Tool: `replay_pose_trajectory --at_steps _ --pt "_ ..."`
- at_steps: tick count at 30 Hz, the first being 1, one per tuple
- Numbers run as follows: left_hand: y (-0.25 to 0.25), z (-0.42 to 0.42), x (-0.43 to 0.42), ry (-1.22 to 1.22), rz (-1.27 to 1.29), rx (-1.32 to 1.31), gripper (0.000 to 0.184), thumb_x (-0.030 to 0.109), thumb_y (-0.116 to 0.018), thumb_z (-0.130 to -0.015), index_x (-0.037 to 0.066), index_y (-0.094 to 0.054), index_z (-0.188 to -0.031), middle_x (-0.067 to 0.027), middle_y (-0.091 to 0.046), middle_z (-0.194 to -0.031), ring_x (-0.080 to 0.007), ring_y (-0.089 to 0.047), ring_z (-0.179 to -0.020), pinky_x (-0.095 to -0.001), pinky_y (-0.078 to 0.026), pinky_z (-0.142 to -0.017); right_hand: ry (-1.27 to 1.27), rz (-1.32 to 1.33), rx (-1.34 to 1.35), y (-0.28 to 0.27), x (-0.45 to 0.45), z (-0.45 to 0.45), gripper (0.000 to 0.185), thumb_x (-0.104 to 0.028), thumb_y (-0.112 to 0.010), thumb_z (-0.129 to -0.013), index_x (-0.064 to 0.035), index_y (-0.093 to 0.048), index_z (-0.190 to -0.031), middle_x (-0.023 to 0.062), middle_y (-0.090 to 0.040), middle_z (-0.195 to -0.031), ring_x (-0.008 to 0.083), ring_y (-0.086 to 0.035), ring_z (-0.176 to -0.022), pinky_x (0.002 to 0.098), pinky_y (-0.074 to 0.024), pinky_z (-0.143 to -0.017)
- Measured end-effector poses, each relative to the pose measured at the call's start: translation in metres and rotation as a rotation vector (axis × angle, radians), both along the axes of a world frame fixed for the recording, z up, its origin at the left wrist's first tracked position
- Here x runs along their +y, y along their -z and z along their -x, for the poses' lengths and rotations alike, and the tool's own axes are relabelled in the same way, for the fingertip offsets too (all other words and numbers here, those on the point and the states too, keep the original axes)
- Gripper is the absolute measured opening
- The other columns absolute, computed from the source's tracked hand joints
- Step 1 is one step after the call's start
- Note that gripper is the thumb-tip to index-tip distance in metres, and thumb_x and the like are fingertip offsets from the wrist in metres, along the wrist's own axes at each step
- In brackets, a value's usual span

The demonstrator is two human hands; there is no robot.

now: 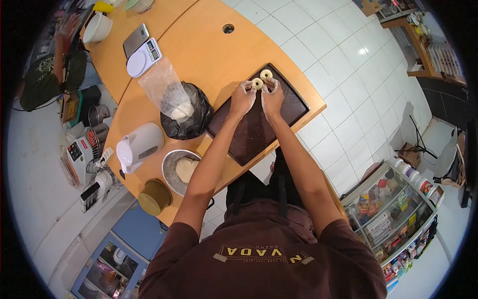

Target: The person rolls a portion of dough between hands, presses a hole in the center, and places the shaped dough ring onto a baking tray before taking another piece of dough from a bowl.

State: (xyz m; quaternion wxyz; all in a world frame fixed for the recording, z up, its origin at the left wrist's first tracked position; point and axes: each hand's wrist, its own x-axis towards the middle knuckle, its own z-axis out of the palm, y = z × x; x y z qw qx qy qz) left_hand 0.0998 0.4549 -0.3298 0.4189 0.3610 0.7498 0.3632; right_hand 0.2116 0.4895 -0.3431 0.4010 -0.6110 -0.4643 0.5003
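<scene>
Two pale dough rings lie at the far corner of a dark baking tray (249, 134). The nearer ring (257, 83) is between my two hands, with the fingertips of both at its edges. My left hand (243, 99) has its fingers curled at the ring's left side. At its right side my right hand (272, 97) has its fingers bent in the same way. Both hands look whitish, as if floury. The other ring (266, 74) rests just beyond my right fingertips. Left of the tray, a metal bowl (169, 167) holds a piece of dough (186, 170).
On the wooden table (199, 55) stand a black plastic bag (199, 119) with dough in clear plastic, a white jug (142, 144), a brown container (154, 197), a white scale (144, 57) and a white tub (97, 28). Another person (45, 79) is at the upper left.
</scene>
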Motion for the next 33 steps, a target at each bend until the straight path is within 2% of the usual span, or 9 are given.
replay_pose_trajectory --at_steps 3,6,9,15,19,22,26,31,33 --pt "-0.013 -0.005 -0.003 0.017 -0.049 0.064 0.039 0.006 -0.067 -0.091 -0.008 -0.063 -0.127 -0.0265 -0.073 -0.117 -0.0332 -0.073 -0.109 -0.0404 -0.055 -0.096 -0.033 0.049 -0.041 0.0 -0.01 -0.006 0.034 0.008 -0.063 -0.089 0.0061 -0.062 -0.123 0.0183 -0.072 -0.117 0.0261 -0.072 -0.109 0.0362 -0.0544 -0.099" --pt "-0.013 -0.005 -0.002 0.075 0.023 0.086 0.04 0.005 -0.066 -0.091 -0.008 -0.063 -0.128 -0.0275 -0.072 -0.117 -0.0345 -0.073 -0.107 -0.0418 -0.056 -0.094 -0.022 0.06 0.004 0.005 -0.017 -0.003 0.035 0.008 -0.063 -0.089 0.0054 -0.062 -0.124 0.0181 -0.072 -0.117 0.0264 -0.072 -0.109 0.0365 -0.0548 -0.098" --pt "-0.008 -0.006 -0.004 0.075 -0.082 0.107 0.038 0.004 -0.065 -0.091 -0.008 -0.064 -0.127 -0.027 -0.072 -0.117 -0.0353 -0.072 -0.106 -0.0416 -0.055 -0.094 -0.022 0.067 0.001 0.002 -0.021 -0.004 0.035 0.007 -0.063 -0.09 0.0046 -0.062 -0.124 0.0179 -0.072 -0.117 0.0263 -0.072 -0.109 0.0367 -0.0551 -0.097" --pt "-0.014 0.007 -0.023 -0.052 -0.148 0.101 0.033 0.0 -0.062 -0.091 -0.007 -0.065 -0.124 -0.0244 -0.07 -0.118 -0.0356 -0.071 -0.107 -0.041 -0.055 -0.095 -0.079 0.109 -0.027 -0.002 -0.035 -0.008 0.034 0.005 -0.063 -0.092 0.0045 -0.061 -0.126 0.0176 -0.072 -0.118 0.0247 -0.072 -0.108 0.0361 -0.0556 -0.097" --pt "0.001 0.012 -0.062 -0.082 -0.134 0.243 0.035 -0.001 -0.063 -0.09 -0.006 -0.065 -0.124 -0.0242 -0.068 -0.12 -0.0369 -0.068 -0.111 -0.043 -0.053 -0.098 -0.117 0.172 0.088 0.01 -0.054 -0.005 0.033 0.007 -0.06 -0.097 0.0065 -0.059 -0.129 0.0163 -0.069 -0.122 0.0217 -0.069 -0.112 0.0299 -0.0534 -0.098" --pt "0.01 0.004 -0.074 -0.111 -0.111 0.316 0.036 0.0 -0.064 -0.09 -0.007 -0.064 -0.126 -0.025 -0.067 -0.123 -0.0393 -0.066 -0.114 -0.0446 -0.051 -0.101 -0.124 0.171 0.11 0.009 -0.059 0.004 0.034 0.008 -0.06 -0.096 0.0058 -0.059 -0.13 0.0157 -0.069 -0.123 0.0214 -0.068 -0.113 0.0309 -0.0533 -0.099" --pt "0.014 -0.002 -0.071 -0.163 -0.128 0.182 0.038 0.003 -0.064 -0.091 -0.007 -0.063 -0.128 -0.026 -0.066 -0.126 -0.0409 -0.063 -0.12 -0.0444 -0.049 -0.106 -0.142 0.199 0.094 -0.003 -0.059 0.012 0.036 0.008 -0.06 -0.094 0.0049 -0.06 -0.13 0.0149 -0.07 -0.122 0.0209 -0.068 -0.113 0.0319 -0.0529 -0.1" --pt "0.025 0.0 -0.069 -0.262 -0.067 0.066 0.041 0.002 -0.064 -0.091 -0.006 -0.062 -0.131 -0.024 -0.066 -0.128 -0.0349 -0.067 -0.118 -0.0411 -0.052 -0.102 -0.158 0.197 0.068 0.0 -0.052 0.018 0.036 0.008 -0.06 -0.093 0.0046 -0.062 -0.129 0.0142 -0.071 -0.12 0.0207 -0.068 -0.112 0.0327 -0.0526 -0.101" --pt "0.02 -0.002 -0.07 -0.292 -0.053 -0.027 0.042 0.0 -0.063 -0.091 -0.006 -0.061 -0.133 -0.0226 -0.066 -0.129 -0.0315 -0.068 -0.116 -0.0395 -0.053 -0.101 -0.17 0.146 0.069 0.004 -0.048 0.018 0.035 0.006 -0.062 -0.092 0.0052 -0.063 -0.127 0.0168 -0.072 -0.121 0.0241 -0.069 -0.113 0.0353 -0.053 -0.101"
